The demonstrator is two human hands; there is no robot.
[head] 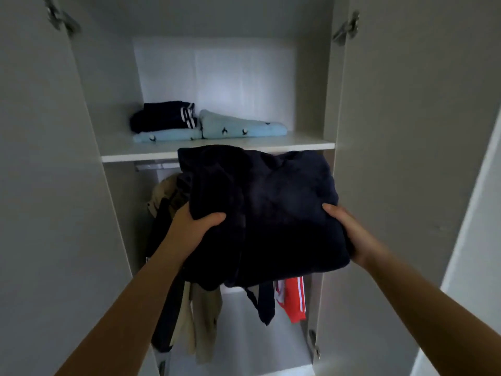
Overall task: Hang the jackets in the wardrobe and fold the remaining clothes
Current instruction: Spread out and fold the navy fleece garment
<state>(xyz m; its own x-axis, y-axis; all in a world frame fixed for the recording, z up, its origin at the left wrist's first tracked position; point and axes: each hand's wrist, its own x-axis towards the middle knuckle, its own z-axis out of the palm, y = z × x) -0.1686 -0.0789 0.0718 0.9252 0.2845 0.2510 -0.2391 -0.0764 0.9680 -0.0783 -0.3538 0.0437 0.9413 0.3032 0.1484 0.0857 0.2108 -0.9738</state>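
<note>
Folded navy garment [271, 213] is gripped at its sides by left hand [195, 226] and right hand [349, 234], held before the wardrobe shelf [217, 151] with its far edge pointed inward. Long axis can't be told. Jackets [206, 321] are hung below.

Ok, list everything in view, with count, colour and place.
dark bundle: one, navy, held before the shelf edge.
striped piece: one, navy with white stripes, shelf, on a blue piece.
blue folded pieces: two, light blue, side by side on shelf.
shelf: one, white, mid-wardrobe.
hanging clothes: several, beige, dark, orange-red, below shelf.
doors: two, pale grey, open either side.
left grip: bare hand, holds bundle's left edge.
right grip: bare hand, holds bundle's right edge.
</note>
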